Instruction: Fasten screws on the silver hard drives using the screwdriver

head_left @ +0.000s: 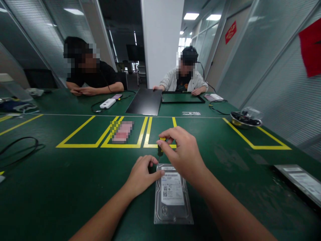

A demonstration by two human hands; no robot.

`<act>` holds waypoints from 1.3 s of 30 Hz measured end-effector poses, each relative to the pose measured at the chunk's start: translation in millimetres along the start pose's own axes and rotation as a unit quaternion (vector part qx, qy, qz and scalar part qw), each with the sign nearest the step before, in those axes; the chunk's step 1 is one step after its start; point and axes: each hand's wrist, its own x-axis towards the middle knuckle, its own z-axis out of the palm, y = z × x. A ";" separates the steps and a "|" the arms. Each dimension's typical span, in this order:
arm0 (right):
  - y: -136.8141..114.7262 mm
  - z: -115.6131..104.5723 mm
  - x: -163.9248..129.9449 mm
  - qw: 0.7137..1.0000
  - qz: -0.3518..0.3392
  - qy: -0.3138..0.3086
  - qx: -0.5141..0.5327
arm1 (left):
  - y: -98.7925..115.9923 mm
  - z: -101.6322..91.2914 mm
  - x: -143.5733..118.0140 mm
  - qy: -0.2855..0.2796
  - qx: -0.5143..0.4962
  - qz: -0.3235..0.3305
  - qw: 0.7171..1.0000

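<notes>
A silver hard drive (pixel 173 197) with a white label lies flat on the green table in front of me. My left hand (pixel 142 175) grips its far left corner, with the thumb on the top face and the fingers by the edge. Between the thumb and fingers of my right hand (pixel 184 152) is a small screwdriver (pixel 159 151) with a yellow and black handle. It stands nearly upright, its shaft running down to the drive's far left corner. The tip and any screw under it are too small to make out.
Another drive-like device (pixel 301 182) lies at the right. A metal bowl (pixel 245 120) holds dark parts. Yellow tape (pixel 122 146) marks the table, with a blurred pink item (pixel 122 132) inside. Across, one person handles a black panel (pixel 145 100) and frame (pixel 183 101); another person (pixel 92 75) leans there.
</notes>
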 end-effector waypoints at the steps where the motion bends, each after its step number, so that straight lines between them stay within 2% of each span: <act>1: -0.1 -0.4 0.1 1.000 0.000 -0.002 0.000 | -0.3 0.1 -0.1 0.001 0.001 0.002 1.000; 7: -0.9 -1.2 0.6 0.999 0.019 -0.035 -0.005 | -0.1 0.2 -0.3 0.000 0.001 0.004 1.000; 11: -0.5 -0.7 -0.8 0.999 0.006 -0.042 -0.015 | 1.2 0.0 -0.2 -0.001 -0.001 0.007 1.000; 39: -3.4 0.2 -0.9 0.998 -0.005 -0.043 -0.045 | 5.7 -0.8 -1.0 0.003 -0.022 -0.013 1.000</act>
